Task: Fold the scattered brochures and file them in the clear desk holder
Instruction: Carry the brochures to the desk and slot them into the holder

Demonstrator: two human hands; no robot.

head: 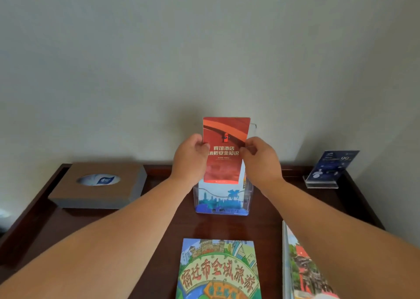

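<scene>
A folded red brochure (223, 151) stands upright over the clear desk holder (247, 204) at the middle of the dark wooden desk. My left hand (191, 157) pinches its left edge and my right hand (261, 156) pinches its right edge. The brochure's lower end sits at the holder's mouth, in front of a blue-and-white brochure (218, 196) that stands inside the holder. A colourful cartoon map brochure (218, 271) lies flat near the front edge. Another brochure (302, 267) lies at the front right, partly under my right forearm.
A brown tissue box (100, 185) sits at the back left of the desk (159, 219). A small clear sign stand with a dark blue card (331, 169) is at the back right. A plain wall rises right behind the holder.
</scene>
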